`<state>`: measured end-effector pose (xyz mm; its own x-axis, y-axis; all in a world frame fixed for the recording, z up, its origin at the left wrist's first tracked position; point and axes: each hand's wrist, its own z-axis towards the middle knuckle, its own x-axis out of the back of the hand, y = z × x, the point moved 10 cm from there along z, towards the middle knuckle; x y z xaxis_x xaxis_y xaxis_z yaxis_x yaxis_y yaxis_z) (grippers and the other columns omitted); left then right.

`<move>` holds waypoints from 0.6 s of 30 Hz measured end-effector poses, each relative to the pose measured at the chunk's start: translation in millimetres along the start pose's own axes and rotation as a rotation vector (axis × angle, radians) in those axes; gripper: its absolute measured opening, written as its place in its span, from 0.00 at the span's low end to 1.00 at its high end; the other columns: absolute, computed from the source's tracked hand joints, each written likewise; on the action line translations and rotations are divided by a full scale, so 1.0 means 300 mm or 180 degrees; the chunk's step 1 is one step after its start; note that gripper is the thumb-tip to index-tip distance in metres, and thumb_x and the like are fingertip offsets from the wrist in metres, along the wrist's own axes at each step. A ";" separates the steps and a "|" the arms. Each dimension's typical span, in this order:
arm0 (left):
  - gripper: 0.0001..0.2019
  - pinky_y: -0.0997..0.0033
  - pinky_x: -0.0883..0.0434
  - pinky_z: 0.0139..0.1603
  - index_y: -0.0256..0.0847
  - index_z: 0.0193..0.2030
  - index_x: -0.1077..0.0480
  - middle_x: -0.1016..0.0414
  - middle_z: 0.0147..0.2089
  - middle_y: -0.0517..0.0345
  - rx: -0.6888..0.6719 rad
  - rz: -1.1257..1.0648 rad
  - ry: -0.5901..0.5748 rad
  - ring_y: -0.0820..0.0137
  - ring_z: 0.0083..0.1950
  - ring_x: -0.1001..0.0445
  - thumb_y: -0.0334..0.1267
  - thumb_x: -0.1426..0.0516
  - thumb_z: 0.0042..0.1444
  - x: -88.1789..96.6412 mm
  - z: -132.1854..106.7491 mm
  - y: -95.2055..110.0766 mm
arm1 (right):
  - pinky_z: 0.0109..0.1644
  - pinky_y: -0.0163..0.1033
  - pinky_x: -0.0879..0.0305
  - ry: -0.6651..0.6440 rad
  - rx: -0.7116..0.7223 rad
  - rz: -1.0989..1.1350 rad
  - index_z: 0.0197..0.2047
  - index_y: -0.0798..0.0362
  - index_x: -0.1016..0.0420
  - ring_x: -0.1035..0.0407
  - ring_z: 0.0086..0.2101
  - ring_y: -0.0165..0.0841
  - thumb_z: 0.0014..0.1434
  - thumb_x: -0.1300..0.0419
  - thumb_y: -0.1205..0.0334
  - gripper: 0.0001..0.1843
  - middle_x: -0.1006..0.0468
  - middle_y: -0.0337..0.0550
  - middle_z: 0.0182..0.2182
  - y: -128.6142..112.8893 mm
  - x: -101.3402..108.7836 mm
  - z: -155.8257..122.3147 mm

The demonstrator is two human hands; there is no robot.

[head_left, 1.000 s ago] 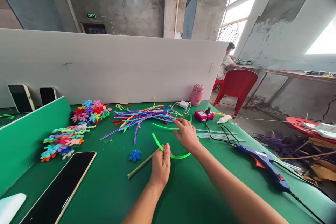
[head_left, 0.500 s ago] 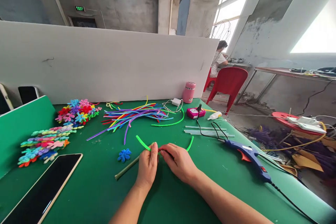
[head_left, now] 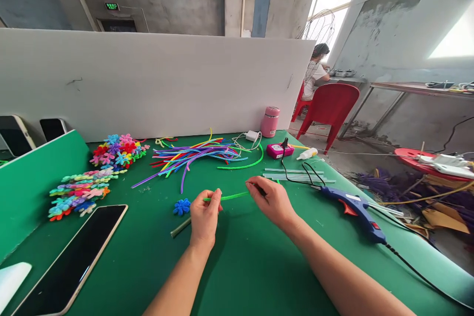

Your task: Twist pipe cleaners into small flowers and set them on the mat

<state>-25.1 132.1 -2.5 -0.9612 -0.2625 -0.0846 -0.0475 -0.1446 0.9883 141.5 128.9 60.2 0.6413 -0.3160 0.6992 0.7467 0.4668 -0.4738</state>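
I've got my L hand [head_left: 203, 219] mid-frame, thumb & fingers pinched on the fuzzy green strand [head_left: 234, 196]; the olive stick [head_left: 179, 228] pokes out lower left of that hand, though I can't tell how firmly it's held. Some red bit shows by the thumb, too small to ID. My R hand [head_left: 272, 202], right of centre, is narrow too, fingertips closed on the strand; exact contact pt is partly hidden. Strand runs near straight btwn both hands, apparently up off the tabletop [head_left: 252, 266].

To do this well, IMO: L pinch firm as anchor, R guiding w/ light, even tension; no yanking, b/c it'd prob kink. Stick angle steady.

Around: blue flower [head_left: 181, 207] sits just beside the stick, easiest thing to knock. Multicolour bundle [head_left: 192, 155] & loose green length [head_left: 255, 162] lie upper centre; flower pile [head_left: 116, 152] further left, phone [head_left: 76, 256] lower left. Clear sticks [head_left: 272, 175] lie just beyond my R hand. Glue gun [head_left: 365, 217], right side, is the main hazard; can't tell if it's hot, so I'd give it room.
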 end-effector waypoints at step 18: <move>0.23 0.74 0.40 0.23 0.40 0.12 0.46 0.46 0.14 0.66 0.0673 -0.0670 -0.0608 0.77 0.18 0.43 0.51 0.45 0.49 0.123 0.053 0.121 | 0.23 0.31 0.50 -0.0908 -0.1081 0.2451 0.45 0.55 0.32 0.47 0.21 0.26 0.55 0.50 0.48 0.22 0.43 0.33 0.19 0.091 -0.011 0.002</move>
<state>-66.6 132.4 32.2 -0.9568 -0.0619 -0.2840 -0.2861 0.0294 0.9577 159.6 143.2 45.3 0.9526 0.2236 0.2064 0.1676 0.1804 -0.9692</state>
